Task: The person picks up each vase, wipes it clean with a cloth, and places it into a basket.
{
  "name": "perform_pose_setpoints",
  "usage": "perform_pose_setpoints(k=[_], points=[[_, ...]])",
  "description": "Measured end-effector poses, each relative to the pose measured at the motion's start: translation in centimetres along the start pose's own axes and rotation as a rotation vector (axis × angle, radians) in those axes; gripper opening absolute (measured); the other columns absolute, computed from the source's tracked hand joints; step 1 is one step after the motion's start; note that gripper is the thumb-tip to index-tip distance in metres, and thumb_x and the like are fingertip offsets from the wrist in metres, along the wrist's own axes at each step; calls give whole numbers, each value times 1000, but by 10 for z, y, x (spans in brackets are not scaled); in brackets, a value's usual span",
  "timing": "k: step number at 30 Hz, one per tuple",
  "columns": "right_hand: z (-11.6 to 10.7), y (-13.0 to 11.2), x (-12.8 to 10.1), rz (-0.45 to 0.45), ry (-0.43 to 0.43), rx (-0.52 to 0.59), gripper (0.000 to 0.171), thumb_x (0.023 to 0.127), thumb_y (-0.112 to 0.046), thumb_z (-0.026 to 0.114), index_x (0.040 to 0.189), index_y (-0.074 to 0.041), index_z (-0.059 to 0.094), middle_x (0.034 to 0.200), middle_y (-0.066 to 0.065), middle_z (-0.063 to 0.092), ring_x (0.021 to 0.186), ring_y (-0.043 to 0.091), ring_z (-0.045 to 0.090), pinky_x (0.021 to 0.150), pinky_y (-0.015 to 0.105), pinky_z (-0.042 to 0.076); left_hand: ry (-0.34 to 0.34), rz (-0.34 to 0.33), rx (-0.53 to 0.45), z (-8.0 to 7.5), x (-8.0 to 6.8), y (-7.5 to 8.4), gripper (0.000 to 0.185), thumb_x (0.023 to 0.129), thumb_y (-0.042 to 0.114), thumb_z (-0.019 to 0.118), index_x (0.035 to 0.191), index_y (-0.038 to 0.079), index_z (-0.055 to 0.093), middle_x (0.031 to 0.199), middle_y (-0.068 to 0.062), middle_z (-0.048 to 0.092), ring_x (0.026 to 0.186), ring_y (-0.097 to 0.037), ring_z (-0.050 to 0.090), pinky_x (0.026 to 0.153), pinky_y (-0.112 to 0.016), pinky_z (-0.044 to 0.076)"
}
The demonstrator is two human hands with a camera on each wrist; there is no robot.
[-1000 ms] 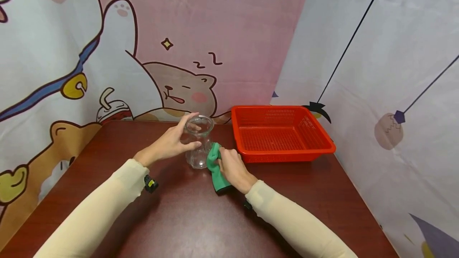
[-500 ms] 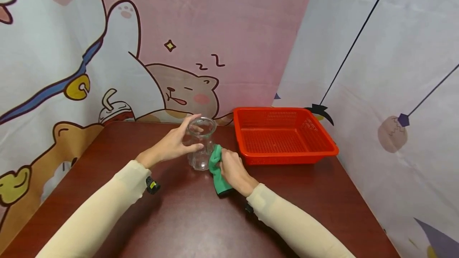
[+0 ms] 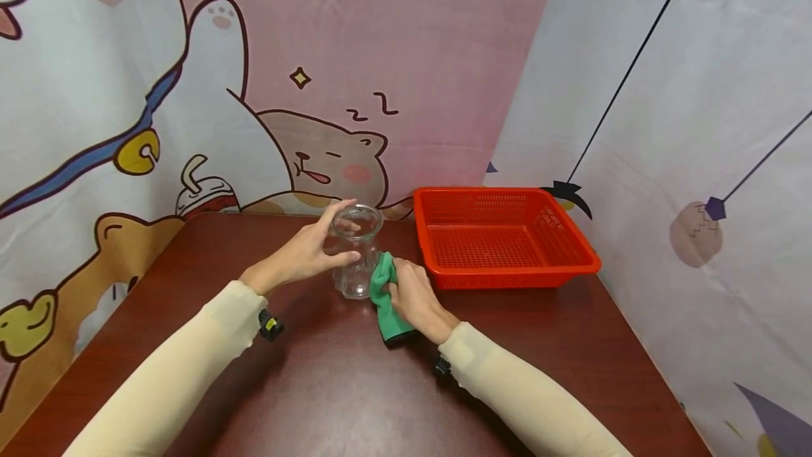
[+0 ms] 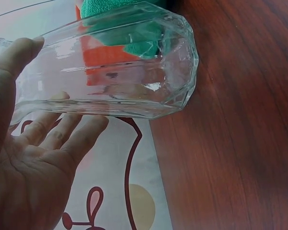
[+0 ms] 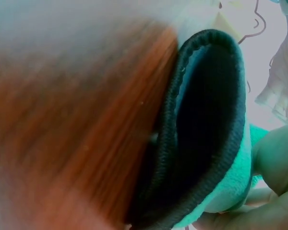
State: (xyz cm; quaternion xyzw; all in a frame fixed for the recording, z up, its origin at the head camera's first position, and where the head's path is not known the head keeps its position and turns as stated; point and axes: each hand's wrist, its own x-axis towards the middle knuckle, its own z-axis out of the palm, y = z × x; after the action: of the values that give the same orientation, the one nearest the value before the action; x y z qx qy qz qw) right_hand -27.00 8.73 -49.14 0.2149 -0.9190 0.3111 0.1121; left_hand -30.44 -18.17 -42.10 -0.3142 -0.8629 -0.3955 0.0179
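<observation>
Now holding the glass jar upright by the neck, left of the red basket on the desk, between widely parted thumb and fingers of the left hand, while gripping the green cloth beside the jar in curled fingers of the right hand.

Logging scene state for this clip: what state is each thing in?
Glass jar: roughly upright, uncovered.
Green cloth: bunched, dark-trimmed edge curled into a loop.
Red basket: upright, open-topped.
Left hand: thumb and fingers around the glass jar.
Right hand: gripping the green cloth.
</observation>
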Motion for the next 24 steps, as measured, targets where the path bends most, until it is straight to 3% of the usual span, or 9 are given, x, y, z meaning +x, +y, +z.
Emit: perform_pose_setpoints(k=[6,11,13,18,20,24], points=[[-8,-13,-1,34,-15,-27,20,104,9,74,124,4,74,110,18,79,108,35,78,101,52,68,-2,7,5,0,0,-1,103,108,26,89,185,30,20,160,-20,70,144,-40,74,112,-64,65],[-7,-9,-1,-8,30,18,37,104,7,71,140,12,72,127,25,82,121,41,79,109,57,66,-3,7,-6,-1,1,0,103,108,26,88,185,31,20,160,-18,70,145,-40,73,112,-64,65],[1,2,1,-50,63,3,44,103,5,70,147,12,69,133,25,81,124,40,79,112,52,66,-2,6,-6,-1,1,1,103,108,27,88,185,31,20,160,-18,70,145,-40,73,114,-65,64],[0,0,3,-77,97,6,48,103,4,72,150,13,67,135,28,80,125,43,78,114,54,65,-4,3,-6,-2,0,0,103,108,27,88,185,32,19,160,-18,70,145,-40,73,112,-65,65],[-8,-13,1,-53,90,22,46,104,4,74,149,13,68,134,28,80,126,45,78,115,59,64,-8,1,-13,-2,-1,0,103,108,27,88,185,32,19,160,-18,70,145,-40,73,111,-63,66],[-11,-18,3,-28,99,11,46,105,3,75,151,9,69,137,25,81,129,41,78,117,55,64,-18,-6,-47,-2,-2,0,103,108,25,88,185,32,19,161,-20,69,145,-39,73,110,-62,67]])
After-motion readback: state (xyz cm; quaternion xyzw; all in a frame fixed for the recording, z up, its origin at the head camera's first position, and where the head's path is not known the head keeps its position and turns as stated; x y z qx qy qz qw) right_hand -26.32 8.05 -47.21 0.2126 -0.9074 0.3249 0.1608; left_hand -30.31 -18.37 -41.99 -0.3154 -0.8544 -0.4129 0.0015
